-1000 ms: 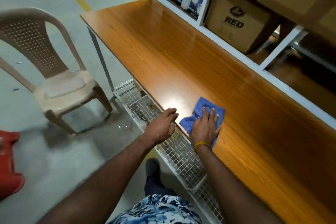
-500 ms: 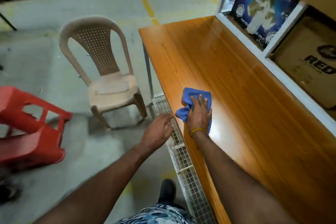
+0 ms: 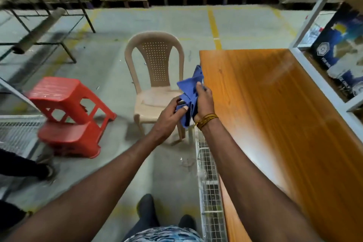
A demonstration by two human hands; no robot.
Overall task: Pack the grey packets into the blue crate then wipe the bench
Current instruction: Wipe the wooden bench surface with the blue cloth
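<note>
**Now off the bench: cloth held in both hands**

Gripped by right hand [image 3: 204,102] and pinched by left hand [image 3: 170,115], blue cloth [image 3: 189,89] bunched, raised in air just beyond near left edge of orange bench [image 3: 275,114]. Beyond: beige plastic chair [image 3: 155,76], red stool [image 3: 64,108] tilted on another. Wire rack [image 3: 209,188] beside bench edge.

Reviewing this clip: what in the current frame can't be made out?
- Blue crate and grey packets: nowhere in the head view.
- Left hand fingertips: partly hidden by the blue cloth that both hands hold.
- Right hand palm: faces away.
- Bench near end: cut off by the bottom edge.
- Box print on the shelf: blurred, cropped at right.
</note>
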